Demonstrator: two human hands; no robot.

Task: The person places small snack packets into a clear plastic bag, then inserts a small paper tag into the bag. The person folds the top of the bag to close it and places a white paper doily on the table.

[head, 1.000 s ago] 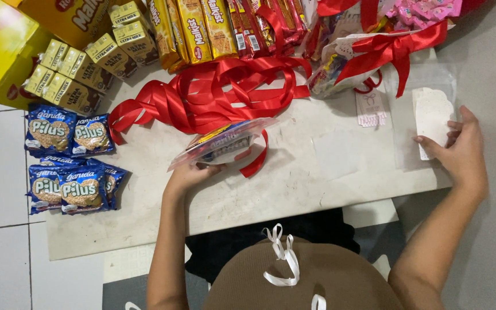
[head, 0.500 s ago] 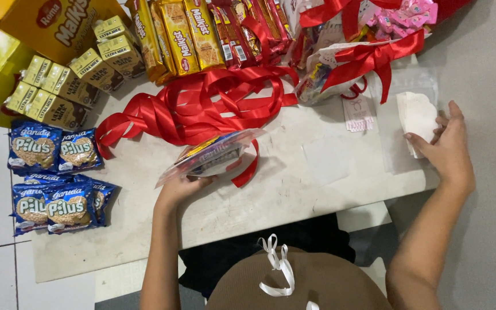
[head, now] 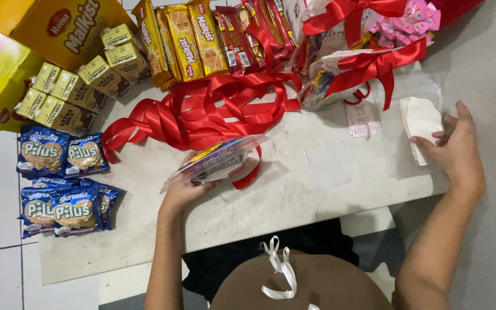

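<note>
— So, what has the left hand (head: 186,192) got?

— A clear bag (head: 216,161) of snacks, gripped at its near edge and lifted at a tilt above the white board (head: 294,189). Fingers are curled under it, thumb side hidden, so the hand is closed on the bag.

— And where is the bag exactly?

— Near the middle of the board, just in front of the heap of red ribbon (head: 202,112). One ribbon loop curls out from under the bag's right end.

— The right hand (head: 457,152)?

— Out at the far right edge of the board. Its fingertips pinch a small stack of white paper (head: 421,123), which lies on a sheet of clear plastic (head: 397,155). The hand is half closed, thumb and fingers on the stack's near side.

— What is between the two hands?

— Bare board, and a small pink tag (head: 361,120) just left of the plastic sheet.

— Anything behind the ribbon?

— A row of biscuit packs (head: 188,40), yellow and red, leaning side by side. Right of them stand wrapped parcels with red bows (head: 368,63).

— And to the left?

— Small yellow-green drink cartons (head: 70,92) in a cluster, with big yellow boxes (head: 7,63) behind them. Nearer the person, blue snack bags (head: 58,178) lie in two groups at the board's left edge, some overlapping.

— Can you see the person?

— Only both bare forearms, a brown garment and a white bow (head: 279,272) at the bottom.
</note>
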